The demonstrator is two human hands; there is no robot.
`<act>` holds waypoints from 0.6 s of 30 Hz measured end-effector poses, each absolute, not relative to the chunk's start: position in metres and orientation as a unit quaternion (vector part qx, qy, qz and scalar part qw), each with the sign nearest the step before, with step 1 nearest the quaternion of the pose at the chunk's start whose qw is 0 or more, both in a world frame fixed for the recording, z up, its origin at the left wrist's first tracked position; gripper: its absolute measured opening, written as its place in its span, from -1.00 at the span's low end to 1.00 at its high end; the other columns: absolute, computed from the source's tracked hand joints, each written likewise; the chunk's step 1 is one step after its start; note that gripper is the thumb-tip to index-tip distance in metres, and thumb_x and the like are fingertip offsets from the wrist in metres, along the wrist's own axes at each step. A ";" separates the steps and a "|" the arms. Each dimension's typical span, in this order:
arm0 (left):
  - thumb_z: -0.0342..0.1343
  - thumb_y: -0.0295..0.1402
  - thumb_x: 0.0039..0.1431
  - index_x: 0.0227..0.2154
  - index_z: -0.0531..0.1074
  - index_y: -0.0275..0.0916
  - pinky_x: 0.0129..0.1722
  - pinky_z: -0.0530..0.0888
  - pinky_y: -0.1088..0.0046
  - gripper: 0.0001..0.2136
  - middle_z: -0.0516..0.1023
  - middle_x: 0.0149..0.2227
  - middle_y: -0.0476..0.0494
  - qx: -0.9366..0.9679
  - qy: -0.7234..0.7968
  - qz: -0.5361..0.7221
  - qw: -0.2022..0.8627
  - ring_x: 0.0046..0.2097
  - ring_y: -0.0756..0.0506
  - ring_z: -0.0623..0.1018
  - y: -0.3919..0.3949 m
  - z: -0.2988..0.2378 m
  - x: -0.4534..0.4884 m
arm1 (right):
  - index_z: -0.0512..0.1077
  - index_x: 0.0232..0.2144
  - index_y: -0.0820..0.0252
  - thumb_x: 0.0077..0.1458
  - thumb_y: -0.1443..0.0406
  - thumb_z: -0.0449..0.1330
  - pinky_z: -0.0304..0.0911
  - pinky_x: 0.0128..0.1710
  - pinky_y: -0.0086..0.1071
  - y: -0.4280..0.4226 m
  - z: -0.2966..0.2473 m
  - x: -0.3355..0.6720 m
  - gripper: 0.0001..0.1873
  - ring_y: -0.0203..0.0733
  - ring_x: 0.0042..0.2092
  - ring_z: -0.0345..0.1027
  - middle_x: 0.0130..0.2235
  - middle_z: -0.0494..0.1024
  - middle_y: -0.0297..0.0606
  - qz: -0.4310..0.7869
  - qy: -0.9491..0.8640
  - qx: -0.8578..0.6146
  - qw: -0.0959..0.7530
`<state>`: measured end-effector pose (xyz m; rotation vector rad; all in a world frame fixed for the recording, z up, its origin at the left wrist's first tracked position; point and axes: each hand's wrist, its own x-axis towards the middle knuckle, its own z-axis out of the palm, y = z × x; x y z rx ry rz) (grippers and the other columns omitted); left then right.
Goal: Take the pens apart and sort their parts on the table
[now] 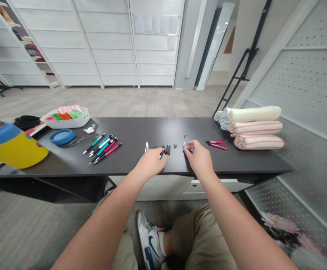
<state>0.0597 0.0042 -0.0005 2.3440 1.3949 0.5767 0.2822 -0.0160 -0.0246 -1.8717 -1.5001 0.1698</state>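
Observation:
My left hand [151, 162] is closed, with a short teal-and-black pen part [161, 155] showing between its fingers. Just beyond and beside it lie black pen parts [167, 149] in a row and some thin white sticks [147, 146]. My right hand [199, 156] pinches at the tabletop by a tiny pale piece [184, 144]; whatever its fingertips grip is too small to make out. Between the hands are small dark springs or clips [175, 146]. A tiny red piece [185, 136] sits beyond the right fingertips.
Teal and red pens [103, 148] lie left on the dark table [163, 127]. Two red pens [216, 144] are at right, before rolled towels [256, 129]. Far left: a yellow-blue container [14, 146], a blue lid [62, 137] and a white tray [80, 119] of colourful packets.

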 end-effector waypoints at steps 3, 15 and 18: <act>0.02 -0.32 0.34 0.00 0.60 -0.20 0.18 0.49 0.29 -0.69 0.68 0.02 -0.25 0.829 0.496 0.192 0.171 0.12 -0.23 0.63 0.004 0.000 0.061 | 0.49 -0.13 0.07 0.17 0.29 0.31 0.29 -0.20 -0.29 -0.015 -0.024 0.281 -0.81 -0.13 -0.24 0.53 -0.23 0.70 -0.31 0.070 -0.577 -0.729 0.361; 0.00 -0.28 0.36 0.12 0.55 -0.21 0.16 0.49 0.29 -0.62 0.65 0.09 -0.25 0.830 0.499 0.172 0.180 0.14 -0.23 0.61 0.002 0.003 0.060 | 0.44 -0.24 0.07 0.17 0.29 0.30 0.21 -0.26 -0.34 -0.014 -0.022 0.278 -0.89 -0.11 -0.24 0.52 -0.25 0.67 -0.28 0.051 -0.569 -0.737 0.360; 0.00 -0.27 0.36 0.12 0.55 -0.22 0.14 0.50 0.25 -0.62 0.65 0.08 -0.26 0.828 0.499 0.175 0.187 0.12 -0.26 0.62 0.002 0.003 0.060 | 0.41 -0.33 0.06 0.19 0.25 0.29 0.12 -0.34 -0.35 -0.015 -0.020 0.277 -0.89 -0.11 -0.34 0.46 -0.38 0.60 -0.30 0.033 -0.566 -0.754 0.332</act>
